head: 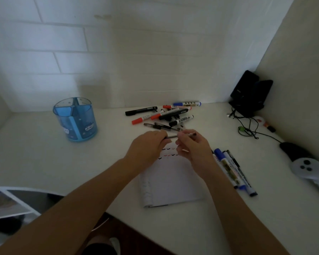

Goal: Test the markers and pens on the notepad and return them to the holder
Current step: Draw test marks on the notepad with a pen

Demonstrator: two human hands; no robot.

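Note:
Both hands meet above the top of a white notepad (pixel 171 183) that carries small black and red check marks. My left hand (pixel 147 146) grips one end of a thin pen (pixel 171 137) and my right hand (pixel 191 146) grips the other end; whether a cap is coming off I cannot tell. A pile of red, black and blue markers and pens (pixel 166 115) lies behind the hands by the wall. Several more markers (pixel 232 170) lie side by side right of the notepad. The blue divided holder (pixel 75 118) stands at the left, holding nothing I can see.
A black device on a stand (pixel 249 92) with trailing cables (pixel 250 129) sits in the back right corner. A white and black controller (pixel 302 162) lies at the right edge. The desk's front edge runs diagonally below my forearms, with a low shelf (pixel 9 203) to the left.

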